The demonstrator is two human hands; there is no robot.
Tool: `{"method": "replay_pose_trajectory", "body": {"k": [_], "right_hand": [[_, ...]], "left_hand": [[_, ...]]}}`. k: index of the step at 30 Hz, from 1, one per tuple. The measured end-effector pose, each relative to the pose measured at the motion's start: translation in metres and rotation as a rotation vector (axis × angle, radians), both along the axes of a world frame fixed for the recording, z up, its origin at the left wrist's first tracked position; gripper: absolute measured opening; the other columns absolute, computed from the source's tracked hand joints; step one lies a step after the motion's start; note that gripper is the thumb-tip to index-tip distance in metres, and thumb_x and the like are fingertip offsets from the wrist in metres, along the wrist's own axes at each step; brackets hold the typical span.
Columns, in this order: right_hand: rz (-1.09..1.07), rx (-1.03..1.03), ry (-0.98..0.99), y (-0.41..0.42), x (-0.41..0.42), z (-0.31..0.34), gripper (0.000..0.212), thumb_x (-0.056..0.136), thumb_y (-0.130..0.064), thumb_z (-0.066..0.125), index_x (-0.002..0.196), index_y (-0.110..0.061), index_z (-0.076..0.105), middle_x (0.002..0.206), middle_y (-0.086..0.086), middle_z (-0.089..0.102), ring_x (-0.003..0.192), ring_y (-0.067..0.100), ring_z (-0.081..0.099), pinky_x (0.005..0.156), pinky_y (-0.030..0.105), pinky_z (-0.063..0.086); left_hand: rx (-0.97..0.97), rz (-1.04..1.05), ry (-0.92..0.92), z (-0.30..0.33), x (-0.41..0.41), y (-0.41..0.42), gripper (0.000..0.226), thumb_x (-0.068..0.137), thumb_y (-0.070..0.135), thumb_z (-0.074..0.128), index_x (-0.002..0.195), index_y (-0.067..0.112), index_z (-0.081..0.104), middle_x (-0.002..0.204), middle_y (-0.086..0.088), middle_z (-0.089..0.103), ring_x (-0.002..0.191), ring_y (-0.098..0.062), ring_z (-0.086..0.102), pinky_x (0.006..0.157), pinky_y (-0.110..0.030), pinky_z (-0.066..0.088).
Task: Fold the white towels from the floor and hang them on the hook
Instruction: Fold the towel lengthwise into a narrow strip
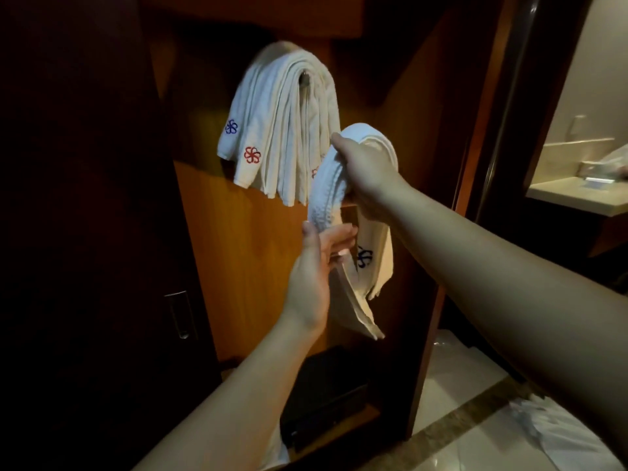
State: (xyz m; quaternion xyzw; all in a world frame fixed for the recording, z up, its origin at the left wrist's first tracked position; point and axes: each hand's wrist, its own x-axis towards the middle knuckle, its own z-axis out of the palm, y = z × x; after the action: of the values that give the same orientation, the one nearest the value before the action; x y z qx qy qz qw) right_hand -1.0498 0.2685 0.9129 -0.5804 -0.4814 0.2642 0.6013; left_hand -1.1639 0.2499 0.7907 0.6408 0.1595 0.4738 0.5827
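In front of an open wooden wardrobe [258,266], a person holds a folded white towel [331,195] w/ both hands, raised just below & right of the hook [304,83]. Right hand [367,178] grips the towel's folded top from the right side, fingers curled round the bend, thumb tip on the near face; the fold arches over the hand. Left hand [314,277] sits lower, palm turned right, fingers fairly straight & close together, thumb up; the fingertips pinch the towel's waffle-textured front layer against the thumb. Below the left hand the towel's loose ends hang free, one corner showing a blue flower logo [364,257].

On the hook a stack of hung towels [282,130] drapes over both sides, approx. several layers, w/ a blue logo [231,126] & a red logo [252,154] on the left ends. The held towel overlaps the stack's lower right edge in view; touching or not, can't tell.

Bottom right, more white towels [557,433] lie crumpled on the tiled floor [452,379]. Far right, a bathroom counter [577,195] shows through a doorway. A metal handle [180,314] sits on the dark door at left.
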Motion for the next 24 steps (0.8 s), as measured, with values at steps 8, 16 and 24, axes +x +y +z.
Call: {"method": "replay_pose_trajectory", "body": {"k": [8,16,24], "right_hand": [[0.079,0.111,0.048,-0.004,-0.010,0.043,0.057,0.103,-0.053,0.039,0.137,-0.011,0.057,0.114,0.010,0.072,0.101,0.027,0.070,0.070,0.034,0.055],[0.022,0.205,0.043,-0.015,0.032,0.050,0.057,0.101,-0.055,0.042,0.134,-0.011,0.056,0.135,0.013,0.061,0.121,0.030,0.059,0.098,0.045,0.052],[-0.169,0.211,-0.245,-0.018,0.086,0.034,0.039,0.100,-0.063,0.040,0.072,-0.037,0.051,0.058,-0.024,0.060,0.065,-0.016,0.059,0.062,0.007,0.038]], "left_hand": [[-0.084,-0.031,-0.019,0.048,0.050,-0.005,0.099,0.076,0.087,0.009,0.160,0.035,0.011,0.168,0.009,0.012,0.151,-0.009,0.010,0.110,-0.031,0.012],[-0.040,0.169,-0.221,0.084,0.053,0.014,0.120,0.045,0.106,0.043,0.149,0.047,0.036,0.160,0.009,0.034,0.138,-0.005,0.029,0.116,-0.040,0.020],[0.049,0.250,-0.208,0.118,0.036,0.038,0.039,0.095,0.066,0.042,0.097,0.046,0.076,0.108,0.007,0.076,0.103,-0.009,0.072,0.090,-0.033,0.051]]}}
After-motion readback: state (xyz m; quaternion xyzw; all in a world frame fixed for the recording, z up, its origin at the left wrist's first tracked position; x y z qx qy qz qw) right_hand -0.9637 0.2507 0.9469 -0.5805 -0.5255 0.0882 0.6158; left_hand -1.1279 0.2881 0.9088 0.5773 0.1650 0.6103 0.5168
